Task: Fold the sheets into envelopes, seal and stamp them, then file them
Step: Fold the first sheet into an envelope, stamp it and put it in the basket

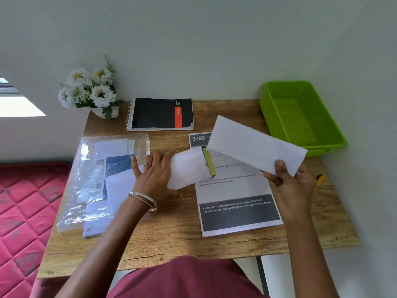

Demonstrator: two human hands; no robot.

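Observation:
My left hand (153, 175) holds a white envelope (187, 166) at its left end, just above the wooden table (171, 239). The envelope's flap is open, with a yellow-green adhesive strip (209, 161) at its right end. A folded white sheet (255, 145) is pinched at its lower right corner by my right hand (290, 181), which keeps it tilted in the air to the right of the envelope's open end. Beneath both lies a printed sheet (236, 203) with dark grey bands.
A clear plastic pack of envelopes (101, 179) lies at the left. A black spiral notebook (161, 114) and a pot of white flowers (92, 89) stand at the back. A green plastic tray (300, 117) is at the back right. A yellow pen (320, 180) lies behind my right hand.

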